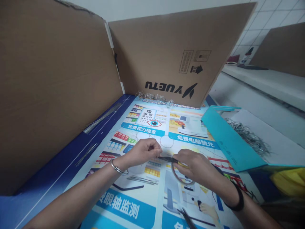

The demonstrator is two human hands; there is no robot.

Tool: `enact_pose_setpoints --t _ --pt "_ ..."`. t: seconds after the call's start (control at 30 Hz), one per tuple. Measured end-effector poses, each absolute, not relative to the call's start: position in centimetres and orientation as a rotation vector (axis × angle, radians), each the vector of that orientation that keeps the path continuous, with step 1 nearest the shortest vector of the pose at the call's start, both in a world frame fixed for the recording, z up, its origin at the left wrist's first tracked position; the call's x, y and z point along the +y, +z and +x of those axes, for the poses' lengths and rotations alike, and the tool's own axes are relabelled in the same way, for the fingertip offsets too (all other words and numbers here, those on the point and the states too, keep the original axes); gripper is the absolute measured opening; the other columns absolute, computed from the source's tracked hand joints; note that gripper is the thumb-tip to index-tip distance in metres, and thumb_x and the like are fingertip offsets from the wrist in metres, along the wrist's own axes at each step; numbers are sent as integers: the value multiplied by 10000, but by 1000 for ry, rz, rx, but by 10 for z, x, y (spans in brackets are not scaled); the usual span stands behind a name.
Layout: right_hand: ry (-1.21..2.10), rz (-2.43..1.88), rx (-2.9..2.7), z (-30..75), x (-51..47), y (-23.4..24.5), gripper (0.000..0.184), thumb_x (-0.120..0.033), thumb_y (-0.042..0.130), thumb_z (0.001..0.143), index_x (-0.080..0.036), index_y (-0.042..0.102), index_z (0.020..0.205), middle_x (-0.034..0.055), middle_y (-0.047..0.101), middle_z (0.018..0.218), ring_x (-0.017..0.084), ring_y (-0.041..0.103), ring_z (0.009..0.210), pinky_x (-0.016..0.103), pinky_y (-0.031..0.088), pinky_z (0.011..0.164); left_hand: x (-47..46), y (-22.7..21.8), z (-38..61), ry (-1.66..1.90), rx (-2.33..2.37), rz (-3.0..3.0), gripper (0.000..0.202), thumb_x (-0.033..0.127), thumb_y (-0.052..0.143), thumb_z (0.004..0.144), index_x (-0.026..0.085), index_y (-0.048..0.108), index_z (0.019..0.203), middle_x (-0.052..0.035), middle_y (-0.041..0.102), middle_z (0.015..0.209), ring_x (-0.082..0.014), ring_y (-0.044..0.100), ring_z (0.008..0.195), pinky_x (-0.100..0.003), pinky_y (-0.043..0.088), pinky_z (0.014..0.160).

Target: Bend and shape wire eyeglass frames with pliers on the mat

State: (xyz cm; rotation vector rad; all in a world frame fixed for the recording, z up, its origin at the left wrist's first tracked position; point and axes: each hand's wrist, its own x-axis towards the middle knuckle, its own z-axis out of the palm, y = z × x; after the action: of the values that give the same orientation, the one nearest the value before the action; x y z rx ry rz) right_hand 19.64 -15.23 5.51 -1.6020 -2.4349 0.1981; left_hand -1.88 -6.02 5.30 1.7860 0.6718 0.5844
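My left hand (142, 152) and my right hand (194, 165) meet over a printed poster (133, 203) that covers the table. Between them they pinch a thin dark eyeglass frame (177, 171): the left fingers hold the dark end piece, and the right hand grips the rim, whose round loop hangs below the palm. A silver bangle sits on my left wrist and a black band on my right. A clear round lens (166, 141) lies on the poster just beyond the hands.
Cardboard walls stand at the left (47, 89) and back (181, 47). A teal box (228, 140) with tangled metal wires is at the right. Thin metal rods (143, 179) lie on the poster, and pliers (187, 218) rest near the front edge.
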Motion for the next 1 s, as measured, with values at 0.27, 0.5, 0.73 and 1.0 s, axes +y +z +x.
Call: enact_pose_setpoints --t 0.27,0.5,0.73,1.0 --pt "144 -1582 -2420 196 -152 50 202 -302 499 868 -208 640 978 50 636 842 169 581 810 269 450 682 -59 51 -15 539 729 1538 174 288 619 754 138 567 683 -43 644 702 -120 588 632 -261 464 636" --pt "-57 -1568 -2358 199 -151 42 182 -273 510 854 -192 626 968 59 638 871 185 584 816 290 462 669 -52 50 -15 499 760 1376 226 350 663 713 138 596 672 -42 661 723 -119 599 664 -249 467 653" --pt "-145 -1539 -2348 199 -150 40 172 -259 520 839 -194 625 958 55 629 853 179 580 806 287 460 667 -53 52 -16 542 819 1426 212 336 642 728 141 598 658 -75 683 794 -143 611 729 -271 468 683" --pt "-624 -1297 -2276 196 -152 38 226 -239 557 832 -137 604 1028 93 612 903 206 534 848 342 412 722 -63 50 -9 661 770 975 249 259 698 673 144 483 622 -86 674 837 -167 650 760 -275 473 672"
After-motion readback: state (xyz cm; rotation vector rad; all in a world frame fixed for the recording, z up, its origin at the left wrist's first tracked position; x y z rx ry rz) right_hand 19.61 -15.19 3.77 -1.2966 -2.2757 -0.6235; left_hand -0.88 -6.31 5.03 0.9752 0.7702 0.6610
